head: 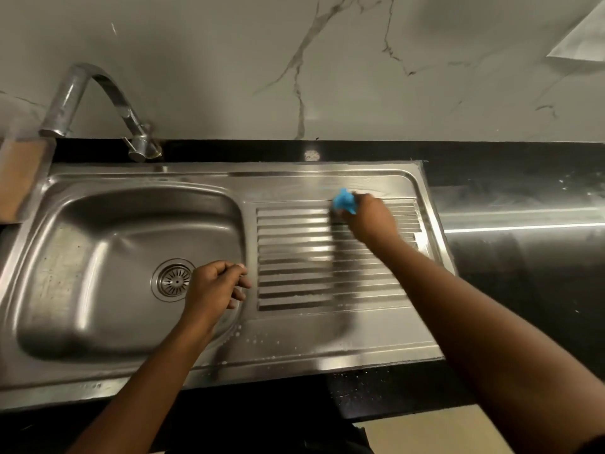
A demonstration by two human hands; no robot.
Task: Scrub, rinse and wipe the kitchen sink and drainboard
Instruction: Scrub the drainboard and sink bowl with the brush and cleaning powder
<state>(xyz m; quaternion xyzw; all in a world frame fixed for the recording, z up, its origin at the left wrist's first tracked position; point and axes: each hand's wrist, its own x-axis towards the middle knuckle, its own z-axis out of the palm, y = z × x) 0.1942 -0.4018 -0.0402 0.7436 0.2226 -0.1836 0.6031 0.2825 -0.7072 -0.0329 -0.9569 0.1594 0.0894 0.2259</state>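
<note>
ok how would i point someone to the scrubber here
Start at the steel sink and go right of the basin to the ribbed drainboard. At its far edge, the right hand grips a small crumpled blue scrubber. It is the only bright blue thing among grey steel.

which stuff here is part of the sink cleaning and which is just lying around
In use: blue cloth, gripped by the right hand; drainboard; sink basin; tap.
Just there: wooden board left of the sink; white paper, top right; black countertop.
</note>
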